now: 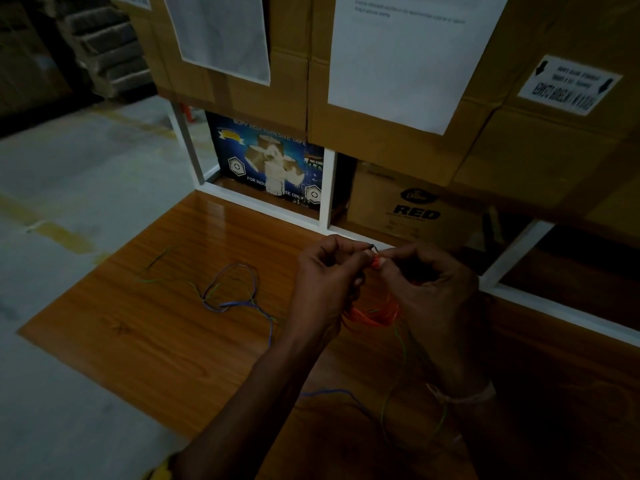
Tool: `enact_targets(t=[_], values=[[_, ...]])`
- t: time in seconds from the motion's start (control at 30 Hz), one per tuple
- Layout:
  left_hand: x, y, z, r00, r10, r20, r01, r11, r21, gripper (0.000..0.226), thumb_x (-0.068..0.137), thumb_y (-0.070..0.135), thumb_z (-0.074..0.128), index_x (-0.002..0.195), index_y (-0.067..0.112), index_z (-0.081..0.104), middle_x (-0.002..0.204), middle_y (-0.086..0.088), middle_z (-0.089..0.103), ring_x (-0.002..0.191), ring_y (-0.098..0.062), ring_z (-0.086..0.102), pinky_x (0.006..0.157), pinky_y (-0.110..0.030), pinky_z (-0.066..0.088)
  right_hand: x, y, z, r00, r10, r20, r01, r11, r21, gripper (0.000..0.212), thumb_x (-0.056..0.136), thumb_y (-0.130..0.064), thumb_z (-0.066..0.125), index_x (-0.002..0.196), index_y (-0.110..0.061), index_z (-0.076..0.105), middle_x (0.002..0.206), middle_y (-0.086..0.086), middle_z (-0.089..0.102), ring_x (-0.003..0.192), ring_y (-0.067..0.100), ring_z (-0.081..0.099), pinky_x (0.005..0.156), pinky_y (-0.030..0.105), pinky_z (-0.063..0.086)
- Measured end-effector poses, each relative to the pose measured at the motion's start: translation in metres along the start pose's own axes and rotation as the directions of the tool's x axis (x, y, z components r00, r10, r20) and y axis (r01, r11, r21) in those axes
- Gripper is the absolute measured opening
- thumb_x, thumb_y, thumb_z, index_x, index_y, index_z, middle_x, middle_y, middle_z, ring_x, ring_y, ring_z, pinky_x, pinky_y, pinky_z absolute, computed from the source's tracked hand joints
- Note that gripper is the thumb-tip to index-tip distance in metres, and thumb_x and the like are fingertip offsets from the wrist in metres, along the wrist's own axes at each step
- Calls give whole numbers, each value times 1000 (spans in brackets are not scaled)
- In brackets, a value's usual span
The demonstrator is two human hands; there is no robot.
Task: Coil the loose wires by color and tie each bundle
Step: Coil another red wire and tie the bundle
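the left hand (329, 271) and the right hand (433, 282) were raised together above the wooden tabletop (156, 341), fingers curled, both pinching the top of an orange wire coil (372, 315) that hung between them. a small dark tie (371, 247) poked out at their fingertips. purple wire (232, 292) lay loosely looped to the left.

I read "BOPP SELF ADHESIVE TAPE" across the top of the blue carton (268, 161) on the lower shelf, partly blurred, and "FOR INDU… USE ONLY" along its foot. The brown carton (412, 206) beside it bears "RED" in heavy black letters under a small oval logo I cannot read. The white label with arrows (569, 85) and the paper sheets (412, 57) carry print too blurred to read.
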State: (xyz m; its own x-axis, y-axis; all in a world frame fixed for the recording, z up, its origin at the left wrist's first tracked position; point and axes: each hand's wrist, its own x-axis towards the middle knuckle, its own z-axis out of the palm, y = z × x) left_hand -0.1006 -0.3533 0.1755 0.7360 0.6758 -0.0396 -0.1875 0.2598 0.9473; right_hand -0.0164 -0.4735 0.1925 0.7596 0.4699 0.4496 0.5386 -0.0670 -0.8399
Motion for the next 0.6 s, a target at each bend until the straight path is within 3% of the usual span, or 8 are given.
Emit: enact_targets(t=[0.17,0.6], values=[[-1,1,1,1000,4,-12,-4,1000,-1,16,96,3,71,108,-9,69,85,-20,62,52,-7,49,46,-23,38,-1,0,0,1000,12,14,-12,1000,5,11,85,-7,80,93,-14,78,92,-5,75,86,9,74,74,38,64],[-2,-4,3,1000,4,-9,-4,1000,3,16,97,2,70,108,-10,69,75,-10,62,52,-6,50,46,-21,38,-3,3,-2,997,65,40,-66,997,36,9,86,-8,79,92,-15,77,92,-3,76,87,11,74,76,42,64]])
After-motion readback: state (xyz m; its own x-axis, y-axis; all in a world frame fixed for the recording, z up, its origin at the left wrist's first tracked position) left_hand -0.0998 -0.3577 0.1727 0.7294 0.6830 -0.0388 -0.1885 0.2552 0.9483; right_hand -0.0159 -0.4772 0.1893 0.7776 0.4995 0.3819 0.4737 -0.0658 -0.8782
